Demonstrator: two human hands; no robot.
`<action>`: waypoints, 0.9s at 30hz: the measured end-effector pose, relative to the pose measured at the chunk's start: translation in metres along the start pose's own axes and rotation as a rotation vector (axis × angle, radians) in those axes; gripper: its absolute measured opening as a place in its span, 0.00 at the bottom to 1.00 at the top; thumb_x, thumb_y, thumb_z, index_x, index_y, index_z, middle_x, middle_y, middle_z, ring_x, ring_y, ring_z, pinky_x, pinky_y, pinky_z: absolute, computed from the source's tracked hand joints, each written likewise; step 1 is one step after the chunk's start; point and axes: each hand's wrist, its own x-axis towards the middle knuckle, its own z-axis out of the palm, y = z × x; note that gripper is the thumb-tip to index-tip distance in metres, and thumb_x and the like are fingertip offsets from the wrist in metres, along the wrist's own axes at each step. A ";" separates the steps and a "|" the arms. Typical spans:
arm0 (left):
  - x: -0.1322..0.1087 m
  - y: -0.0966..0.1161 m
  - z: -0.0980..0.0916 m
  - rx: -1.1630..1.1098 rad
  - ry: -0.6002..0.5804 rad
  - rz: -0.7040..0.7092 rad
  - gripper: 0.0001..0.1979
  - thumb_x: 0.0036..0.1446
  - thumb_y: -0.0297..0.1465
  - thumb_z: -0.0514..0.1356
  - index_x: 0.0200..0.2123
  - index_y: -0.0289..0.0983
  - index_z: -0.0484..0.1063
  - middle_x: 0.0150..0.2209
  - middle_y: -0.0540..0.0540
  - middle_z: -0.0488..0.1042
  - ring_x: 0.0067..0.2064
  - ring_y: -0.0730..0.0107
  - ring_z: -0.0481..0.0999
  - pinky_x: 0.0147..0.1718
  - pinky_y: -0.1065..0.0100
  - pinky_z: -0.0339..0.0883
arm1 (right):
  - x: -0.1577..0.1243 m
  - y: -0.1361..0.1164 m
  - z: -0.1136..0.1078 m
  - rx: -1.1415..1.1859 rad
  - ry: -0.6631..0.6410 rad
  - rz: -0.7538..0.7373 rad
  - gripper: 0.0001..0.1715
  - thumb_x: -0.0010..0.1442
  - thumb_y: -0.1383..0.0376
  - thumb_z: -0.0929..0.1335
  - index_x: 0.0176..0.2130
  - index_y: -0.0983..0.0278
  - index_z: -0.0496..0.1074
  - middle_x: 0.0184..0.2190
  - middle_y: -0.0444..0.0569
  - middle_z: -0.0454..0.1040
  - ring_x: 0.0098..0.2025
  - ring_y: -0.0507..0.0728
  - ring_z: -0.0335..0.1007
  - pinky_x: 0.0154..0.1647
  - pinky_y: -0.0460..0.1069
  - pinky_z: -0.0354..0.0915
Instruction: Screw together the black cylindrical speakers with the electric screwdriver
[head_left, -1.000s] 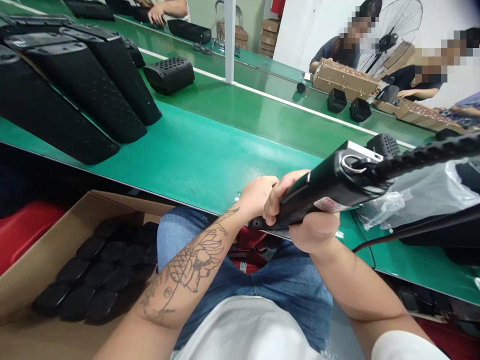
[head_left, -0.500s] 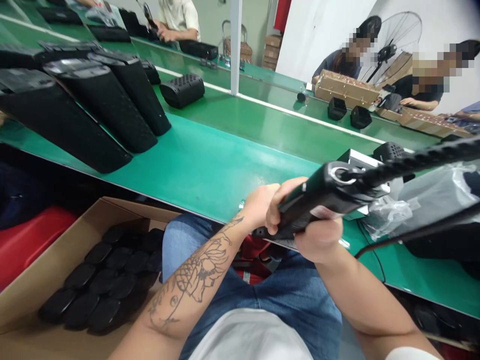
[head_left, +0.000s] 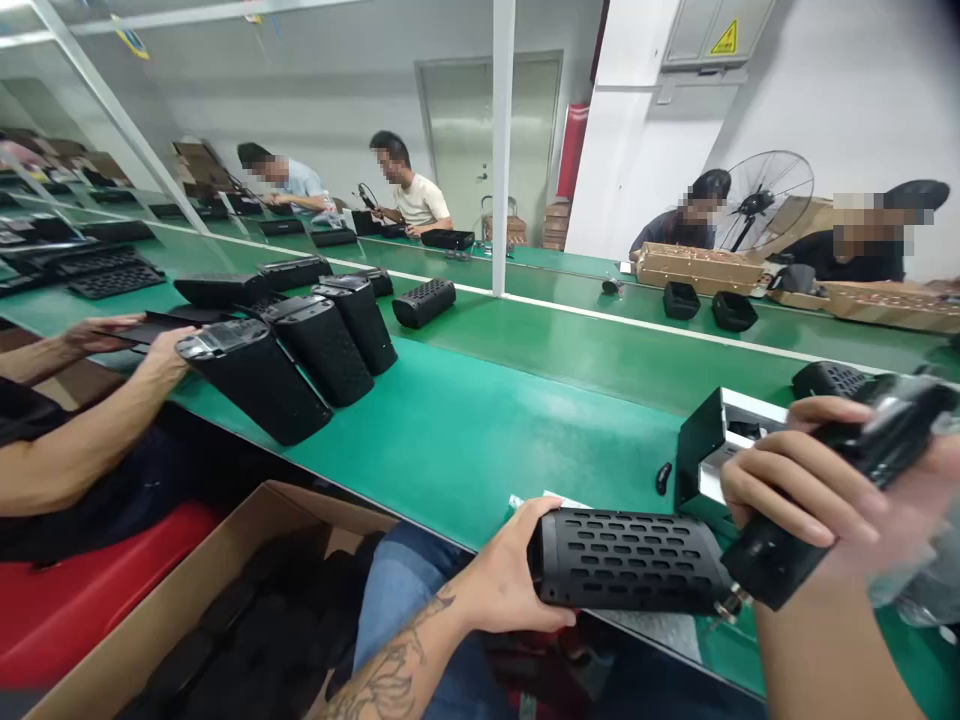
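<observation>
A black slotted speaker housing (head_left: 634, 562) lies sideways at the table's front edge. My left hand (head_left: 517, 575) grips its left end, thumb below and fingers above. In my right hand (head_left: 806, 485) is a black electric screwdriver (head_left: 776, 565), fingers wrapped round its body and its metal bit pointing down to the left. The bit is at the right end of the housing; whether it sits in a screw, I cannot tell. Behind the screwdriver stands a black-and-white box (head_left: 709, 450), with a small black curved piece (head_left: 663, 478) left of it.
Several tall black housings (head_left: 255, 385) lean at the left, where a co-worker's hand (head_left: 169, 345) touches a part. A cardboard box (head_left: 251, 520) with black pieces stands below the table's edge. Across the green table (head_left: 450, 430), people work near brown cartons (head_left: 697, 270). A post (head_left: 502, 150) rises behind.
My view has tilted up. The screwdriver has swung from in front of my lap to the right, its bit now at the housing's end. My left hand now holds the housing's left end.
</observation>
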 end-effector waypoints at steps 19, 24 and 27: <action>0.239 -0.032 -0.106 0.109 0.957 -0.008 0.50 0.46 0.35 0.80 0.69 0.42 0.60 0.66 0.34 0.73 0.68 0.45 0.76 0.70 0.46 0.68 | 0.008 0.130 -0.033 0.392 0.162 0.500 0.33 0.70 0.42 0.71 0.61 0.62 0.76 0.26 0.37 0.62 0.22 0.48 0.55 0.22 0.46 0.65; 0.331 -0.025 -0.085 0.193 0.914 0.003 0.52 0.48 0.35 0.80 0.71 0.41 0.58 0.68 0.34 0.70 0.71 0.48 0.72 0.73 0.53 0.64 | -0.002 0.146 -0.043 0.440 0.153 0.526 0.28 0.73 0.45 0.70 0.59 0.61 0.77 0.29 0.39 0.64 0.23 0.48 0.58 0.22 0.46 0.64; 0.378 -0.021 -0.064 0.209 0.930 -0.051 0.54 0.53 0.40 0.78 0.74 0.41 0.51 0.71 0.29 0.65 0.73 0.47 0.70 0.73 0.54 0.63 | -0.003 0.154 -0.051 0.471 0.168 0.528 0.28 0.73 0.44 0.70 0.61 0.57 0.76 0.29 0.39 0.64 0.22 0.46 0.58 0.20 0.44 0.62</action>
